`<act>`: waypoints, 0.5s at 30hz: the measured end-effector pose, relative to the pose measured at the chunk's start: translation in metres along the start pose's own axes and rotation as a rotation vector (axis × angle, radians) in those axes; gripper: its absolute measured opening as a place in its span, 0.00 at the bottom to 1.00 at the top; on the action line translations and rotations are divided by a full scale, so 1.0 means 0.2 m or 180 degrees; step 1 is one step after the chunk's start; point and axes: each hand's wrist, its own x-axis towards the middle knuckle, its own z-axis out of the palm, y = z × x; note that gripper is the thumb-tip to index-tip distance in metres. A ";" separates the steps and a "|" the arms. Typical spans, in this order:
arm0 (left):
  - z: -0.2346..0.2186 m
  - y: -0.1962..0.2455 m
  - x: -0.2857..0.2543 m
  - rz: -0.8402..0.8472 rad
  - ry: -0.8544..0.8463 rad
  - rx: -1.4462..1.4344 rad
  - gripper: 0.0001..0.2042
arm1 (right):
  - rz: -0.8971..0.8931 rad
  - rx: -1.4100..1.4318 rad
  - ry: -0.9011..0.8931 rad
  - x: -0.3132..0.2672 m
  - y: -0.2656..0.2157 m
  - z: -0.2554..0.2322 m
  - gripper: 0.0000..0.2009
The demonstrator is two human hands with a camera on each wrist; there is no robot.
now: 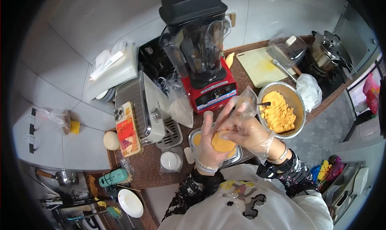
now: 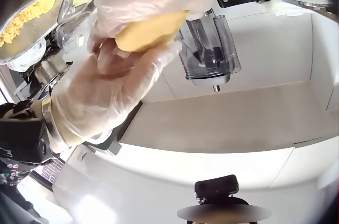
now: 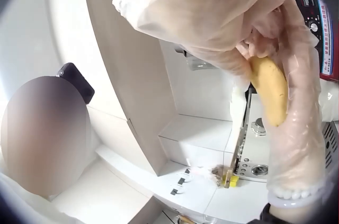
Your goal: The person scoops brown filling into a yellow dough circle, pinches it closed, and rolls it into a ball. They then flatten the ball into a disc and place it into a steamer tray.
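Dough (image 1: 222,143), a flat yellow-orange disc, lies in the palm of the left hand (image 1: 210,139), whose gloved fingers point up and curve loosely round its edge. The right hand (image 1: 248,130), in a loose clear plastic glove, comes in from the right and presses its bent fingers on the disc from above, so the piece sits sandwiched between both hands. In the right wrist view the dough (image 3: 270,91) shows edge-on against the left palm.

Directly under the hands stands a small metal tray (image 1: 235,157) with more yellow dough in it. Just to the right is a metal bowl (image 1: 300,105) of crumbly yellow mixture with a spoon handle (image 1: 263,104) sticking out. Behind the hands stands a red-based blender (image 1: 201,49) with an empty jar. Further back right lie a pale cutting board (image 1: 257,65) and a pot (image 1: 327,49) on the stove. Left of the tray are a toaster-like appliance (image 1: 142,105) and a phone (image 1: 128,129).
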 end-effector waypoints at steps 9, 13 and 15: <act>-0.07 -0.09 0.08 -0.0079 -0.0473 0.1259 0.42 | -0.1629 -0.3093 0.1710 0.13 -0.06 0.18 0.16; -0.25 -0.17 0.15 -0.0090 -0.0244 0.0410 0.45 | -0.1421 -0.2984 0.1506 0.24 0.08 0.19 0.23; -0.24 -0.07 0.13 -0.0365 -0.0417 0.1066 0.47 | -0.1248 -0.2426 0.1453 0.30 0.23 0.17 0.22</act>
